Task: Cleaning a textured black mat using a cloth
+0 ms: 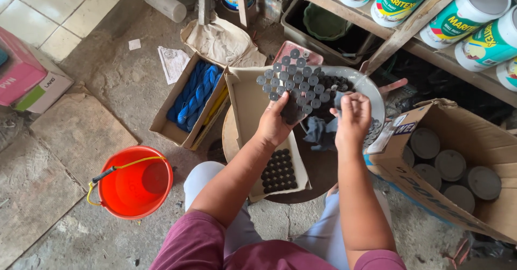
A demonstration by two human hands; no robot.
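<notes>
Flanking hands point(312, 122): orange bucket point(134, 181), cardboard box point(458, 162)

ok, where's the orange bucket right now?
In the head view the orange bucket stands on the concrete floor at lower left, beside the person's left knee, below the open cardboard box that holds the blue cord.

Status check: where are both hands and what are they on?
Left hand holds block of round caps over open box. Right hand grips dark cloth beside it. More caps in box bottom; nothing blocking.
</notes>
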